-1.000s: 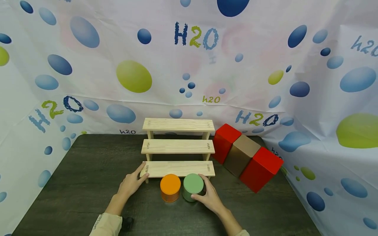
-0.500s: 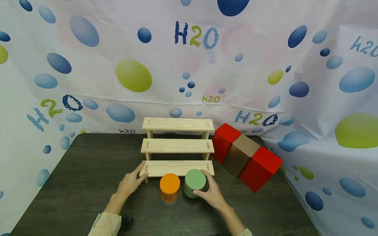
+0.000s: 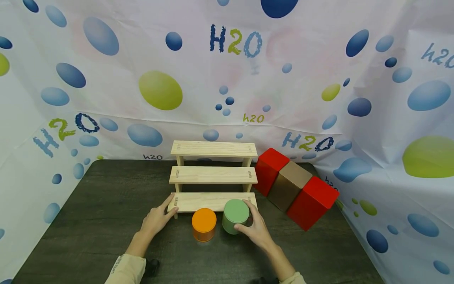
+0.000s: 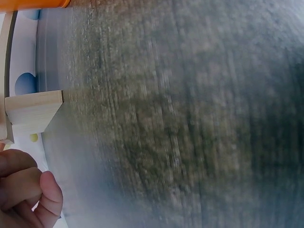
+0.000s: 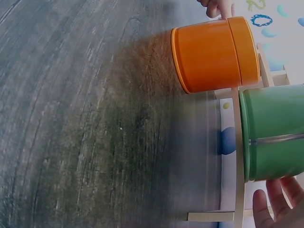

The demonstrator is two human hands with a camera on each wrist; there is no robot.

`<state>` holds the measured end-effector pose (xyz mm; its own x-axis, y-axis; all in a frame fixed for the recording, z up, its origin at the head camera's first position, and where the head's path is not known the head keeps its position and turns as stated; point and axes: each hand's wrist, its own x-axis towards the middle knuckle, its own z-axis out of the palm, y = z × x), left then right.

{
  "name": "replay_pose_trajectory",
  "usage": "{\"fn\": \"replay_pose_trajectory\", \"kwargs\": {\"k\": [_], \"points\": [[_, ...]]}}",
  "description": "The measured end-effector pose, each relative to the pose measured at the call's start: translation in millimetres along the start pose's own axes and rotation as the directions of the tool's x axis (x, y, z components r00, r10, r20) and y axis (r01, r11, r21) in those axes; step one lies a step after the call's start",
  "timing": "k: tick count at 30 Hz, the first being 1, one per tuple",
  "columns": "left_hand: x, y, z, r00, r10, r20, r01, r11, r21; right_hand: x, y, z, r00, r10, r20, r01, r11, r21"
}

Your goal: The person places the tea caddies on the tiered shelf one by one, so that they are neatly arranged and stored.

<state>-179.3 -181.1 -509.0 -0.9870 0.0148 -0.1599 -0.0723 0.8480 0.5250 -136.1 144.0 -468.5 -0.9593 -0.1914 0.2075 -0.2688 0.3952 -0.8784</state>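
My right hand (image 3: 257,228) holds a green lidded tin (image 3: 235,211) by its side, thumb at the front and fingers behind. In the right wrist view, the green tin (image 5: 275,114) is raised off the dark table, its base about level with the lowest board of a wooden three-step shelf (image 3: 213,175). An orange lidded tin (image 3: 203,221) stands upright on the table to its left, in front of the shelf. My left hand (image 3: 156,221) grips the left end of the lowest board, thumb on its front edge; the left wrist view shows curled fingers (image 4: 28,185) beside it.
Two red boxes (image 3: 313,203) and a brown box (image 3: 289,185) between them stand in a slanting row right of the shelf. A printed curtain (image 3: 227,83) hangs behind the dark table (image 3: 88,232). A small black object (image 3: 152,268) lies by the left sleeve.
My right hand has lifted the green tin off the table and moved it slightly forward and right, toward the lowest board. The left hand and the orange tin have stayed in place.
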Motion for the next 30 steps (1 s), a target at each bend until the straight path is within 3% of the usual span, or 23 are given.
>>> {"fn": "replay_pose_trajectory", "kwargs": {"k": [8,20,27,30], "points": [[-1.3,0.1,-0.7,1.0,-0.004,-0.002,0.004,1.0,0.0,2,-12,-4,0.999,-0.035,-0.037,0.035,0.999,-0.005],[-1.9,0.7,-0.3,1.0,-0.007,0.0,0.007,1.0,0.002,13,32,6,0.996,-0.025,-0.085,0.028,0.999,0.036],[-0.8,1.2,-0.6,1.0,-0.01,0.004,0.01,1.0,0.0,14,-1,4,0.996,0.049,-0.072,-0.043,0.996,0.083],[-1.1,1.4,-0.8,1.0,-0.012,0.006,0.012,1.0,0.0,18,14,6,0.994,0.076,-0.073,-0.07,0.994,0.088]]}}
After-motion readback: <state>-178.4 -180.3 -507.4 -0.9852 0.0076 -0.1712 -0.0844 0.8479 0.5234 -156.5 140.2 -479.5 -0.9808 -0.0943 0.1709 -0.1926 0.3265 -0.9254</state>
